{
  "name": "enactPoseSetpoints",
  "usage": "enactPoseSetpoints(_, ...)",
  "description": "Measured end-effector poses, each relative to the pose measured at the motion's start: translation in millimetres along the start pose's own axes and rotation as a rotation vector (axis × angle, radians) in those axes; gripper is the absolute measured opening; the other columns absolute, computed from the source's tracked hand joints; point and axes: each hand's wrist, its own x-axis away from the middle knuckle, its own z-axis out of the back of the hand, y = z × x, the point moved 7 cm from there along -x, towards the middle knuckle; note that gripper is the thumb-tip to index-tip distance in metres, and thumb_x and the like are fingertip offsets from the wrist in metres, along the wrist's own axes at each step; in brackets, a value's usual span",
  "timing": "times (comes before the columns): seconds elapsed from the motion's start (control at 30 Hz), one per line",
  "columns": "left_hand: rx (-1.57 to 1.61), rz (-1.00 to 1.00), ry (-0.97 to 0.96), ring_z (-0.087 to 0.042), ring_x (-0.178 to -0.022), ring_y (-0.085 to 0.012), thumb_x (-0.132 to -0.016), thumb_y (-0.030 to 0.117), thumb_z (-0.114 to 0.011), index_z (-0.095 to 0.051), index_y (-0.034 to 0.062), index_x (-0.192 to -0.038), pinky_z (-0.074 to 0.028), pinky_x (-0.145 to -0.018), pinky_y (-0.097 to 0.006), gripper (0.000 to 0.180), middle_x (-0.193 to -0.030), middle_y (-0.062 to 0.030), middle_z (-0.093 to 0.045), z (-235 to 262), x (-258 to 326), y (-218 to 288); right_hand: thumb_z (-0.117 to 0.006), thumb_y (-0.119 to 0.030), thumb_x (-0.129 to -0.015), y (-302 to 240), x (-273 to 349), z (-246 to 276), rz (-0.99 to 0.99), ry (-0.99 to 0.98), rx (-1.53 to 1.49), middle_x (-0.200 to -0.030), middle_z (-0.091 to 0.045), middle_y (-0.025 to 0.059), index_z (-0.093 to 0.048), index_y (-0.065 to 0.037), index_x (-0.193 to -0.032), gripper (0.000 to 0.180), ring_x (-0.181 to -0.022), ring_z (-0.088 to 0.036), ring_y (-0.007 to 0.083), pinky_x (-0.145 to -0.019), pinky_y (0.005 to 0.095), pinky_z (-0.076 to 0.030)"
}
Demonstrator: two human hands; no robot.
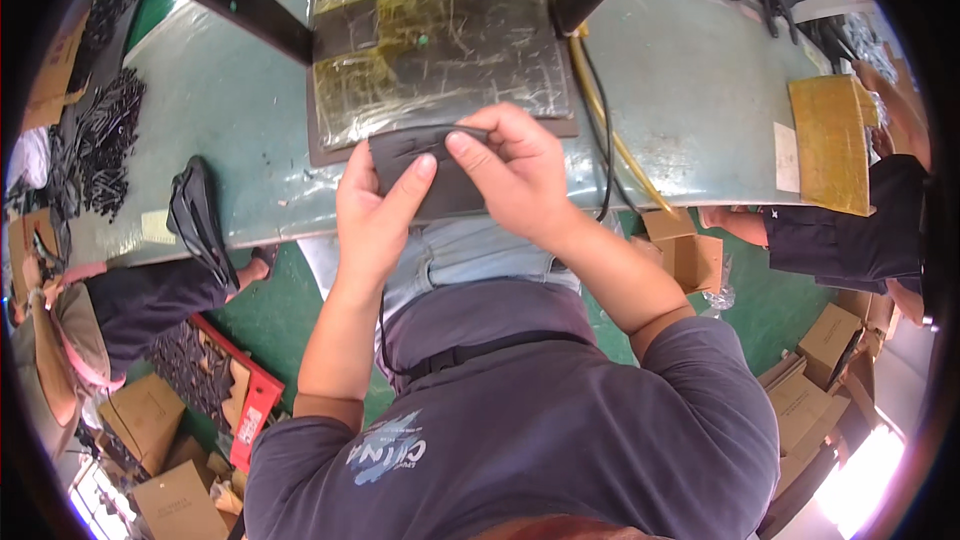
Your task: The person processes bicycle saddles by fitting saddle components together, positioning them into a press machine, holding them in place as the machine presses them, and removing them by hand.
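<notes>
A pale green worktable (690, 90) fills the view, above a green floor littered with cardboard boxes (150, 420) and a red crate (250, 395). At the near table edge, both hands grip a dark fabric piece (425, 165) held just over that edge. The left hand (375, 205) pinches its lower left side, thumb on top. The right hand (520, 175) pinches its upper right edge, fingers curled over it. Just beyond lies a shiny plastic-covered mat (440, 40). A yellow hose (600, 110) and black cable (606, 140) run at the right. A dark fabric stack (198, 215) lies at the left; a brown board (830, 140) lies far right.
</notes>
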Motion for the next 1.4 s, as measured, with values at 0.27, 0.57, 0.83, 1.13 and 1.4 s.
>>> enactPoseSetpoints(0.27,-0.005,0.060,0.023,-0.070,-0.111,-0.0154,-0.104,0.010,-0.074,-0.059,-0.0034,-0.134,-0.056,-0.099,-0.030,0.036,-0.126,-0.0115,-0.073,5,-33,10,-0.071,-0.006,-0.106,1,-20,22,-0.159,-0.096,0.127,-0.127,-0.069,0.0093,-0.054,0.001,-0.146,0.044,-0.104,-0.066,0.0080,-0.087,0.0245,-0.055)
enactPoseSetpoints(0.57,-0.106,0.092,-0.067,-0.069,-0.112,-0.0162,-0.102,0.014,-0.077,-0.055,-0.0048,-0.140,-0.059,-0.095,-0.032,0.048,-0.128,-0.0123,-0.071,-5,-45,-10,-0.070,-0.001,-0.103,15,-22,50,-0.277,-0.041,0.102,-0.105,-0.068,0.0034,-0.060,0.001,-0.139,0.038,-0.087,-0.068,0.0083,-0.077,0.0245,-0.059)
enactPoseSetpoints(0.83,-0.095,0.097,-0.100,-0.072,-0.104,-0.0134,-0.104,0.009,-0.072,-0.056,-0.0028,-0.141,-0.061,-0.074,-0.027,0.042,-0.123,-0.0093,-0.074,5,-55,-9,-0.070,0.000,-0.101,4,-36,48,-0.242,-0.053,0.128,-0.110,-0.068,0.0040,-0.059,0.003,-0.142,0.042,-0.093,-0.066,0.0077,-0.083,0.0246,-0.058)
enactPoseSetpoints(1.13,-0.046,0.144,-0.043,-0.071,-0.102,-0.0147,-0.109,0.036,-0.067,-0.061,0.0023,-0.139,-0.062,-0.079,-0.032,0.045,-0.121,-0.0064,-0.073,10,-66,8,-0.071,0.002,-0.096,-12,-49,49,-0.116,-0.171,0.220,-0.128,-0.064,0.0088,-0.056,-0.001,-0.148,0.054,-0.088,-0.066,0.0065,-0.077,0.0250,-0.057)
enactPoseSetpoints(1.4,-0.046,0.165,-0.078,-0.070,-0.107,-0.0173,-0.109,0.074,-0.038,-0.060,0.0042,-0.143,-0.058,-0.088,-0.037,0.081,-0.127,-0.0093,-0.072,3,-62,8,-0.079,-0.019,-0.097,-7,-51,58,-0.151,-0.077,0.550,-0.083,-0.072,0.0052,-0.076,0.000,-0.102,0.020,-0.076,-0.067,0.0100,-0.070,0.0293,-0.056)
